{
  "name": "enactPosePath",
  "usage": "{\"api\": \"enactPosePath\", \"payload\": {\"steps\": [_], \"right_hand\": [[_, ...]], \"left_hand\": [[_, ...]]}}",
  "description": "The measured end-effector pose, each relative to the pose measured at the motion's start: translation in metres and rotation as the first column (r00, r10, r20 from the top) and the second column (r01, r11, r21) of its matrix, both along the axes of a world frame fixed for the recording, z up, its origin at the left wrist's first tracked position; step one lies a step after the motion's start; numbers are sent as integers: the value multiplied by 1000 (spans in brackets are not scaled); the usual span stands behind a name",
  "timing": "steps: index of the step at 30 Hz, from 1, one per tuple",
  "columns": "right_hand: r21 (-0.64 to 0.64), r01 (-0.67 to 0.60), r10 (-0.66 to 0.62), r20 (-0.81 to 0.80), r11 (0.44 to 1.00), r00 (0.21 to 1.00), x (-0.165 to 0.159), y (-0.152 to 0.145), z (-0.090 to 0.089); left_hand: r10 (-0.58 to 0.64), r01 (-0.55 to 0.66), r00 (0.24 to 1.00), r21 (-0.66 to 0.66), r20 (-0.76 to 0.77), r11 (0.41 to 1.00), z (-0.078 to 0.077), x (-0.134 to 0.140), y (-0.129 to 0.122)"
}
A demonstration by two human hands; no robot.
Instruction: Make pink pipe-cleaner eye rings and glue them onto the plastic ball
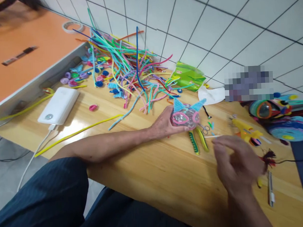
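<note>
My left hand (pixel 164 123) is wrapped round a small craft animal head (pixel 185 117) above the table. The head has two pointed light-blue ears and shiny eyes rimmed in pink. To its right, my right hand (pixel 237 160) is raised and blurred by motion. Its thumb and forefinger come together in a pinch, and what they hold, if anything, cannot be made out. A thin white strip (pixel 212 136) shows beside those fingertips. Pliers with green and yellow handles (pixel 198 141) and scissors (pixel 206 129) lie just below the craft head.
A heap of colourful pipe cleaners (pixel 129 61) lies against the tiled wall, near a green packet (pixel 188 75). A white power bank (pixel 58 105) with a cable is at left. At right are a yellow glue gun (pixel 247 131), finished colourful pieces (pixel 290 127) and a craft knife (pixel 270 190).
</note>
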State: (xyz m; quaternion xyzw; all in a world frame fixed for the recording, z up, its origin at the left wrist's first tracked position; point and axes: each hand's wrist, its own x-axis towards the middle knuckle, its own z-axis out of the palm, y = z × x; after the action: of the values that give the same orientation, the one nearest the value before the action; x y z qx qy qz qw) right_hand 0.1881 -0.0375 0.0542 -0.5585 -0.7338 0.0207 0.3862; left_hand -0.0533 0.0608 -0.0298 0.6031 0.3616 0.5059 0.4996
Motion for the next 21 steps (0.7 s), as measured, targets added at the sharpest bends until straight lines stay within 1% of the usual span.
{"api": "enactPosePath", "payload": {"steps": [1, 3, 5, 7, 9, 12, 14, 16, 18, 21], "right_hand": [[17, -39, 38, 49, 999, 998, -2, 14, -13], [-46, -36, 42, 151, 998, 988, -3, 31, -37], [-79, -11, 30, 243, 997, 970, -1, 34, -55], [-106, -19, 52, 313, 994, 948, 1, 29, -66], [-130, -20, 68, 374, 991, 925, 2, 22, -70], [-162, 25, 52, 459, 986, 887, 0, 17, -71], [-193, 48, 50, 473, 980, 880, -5, 17, -72], [-232, 47, 62, 440, 972, 896, -14, 20, -73], [-273, 24, 85, 381, 962, 921, -26, 25, -75], [-317, -78, 178, 299, 945, 938, -39, 34, -75]], "left_hand": [[57, -57, 998, -23, 1, 998, -2, 0, 1], [134, -134, 991, -27, -9, 991, -5, -2, 2], [162, -162, 987, -19, -22, 987, -8, -3, 4], [174, -174, 984, -2, -30, 985, -9, -3, 4], [170, -170, 985, 6, -18, 986, -8, -3, 4], [152, -153, 988, 18, 32, 988, -7, -1, 5], [158, -160, 986, 30, 54, 987, -6, -1, 5], [169, -170, 984, 24, 57, 985, -6, -1, 6], [176, -176, 984, 8, 26, 984, -6, -3, 6], [231, -231, 972, 6, -51, 973, -6, -5, 7]]}}
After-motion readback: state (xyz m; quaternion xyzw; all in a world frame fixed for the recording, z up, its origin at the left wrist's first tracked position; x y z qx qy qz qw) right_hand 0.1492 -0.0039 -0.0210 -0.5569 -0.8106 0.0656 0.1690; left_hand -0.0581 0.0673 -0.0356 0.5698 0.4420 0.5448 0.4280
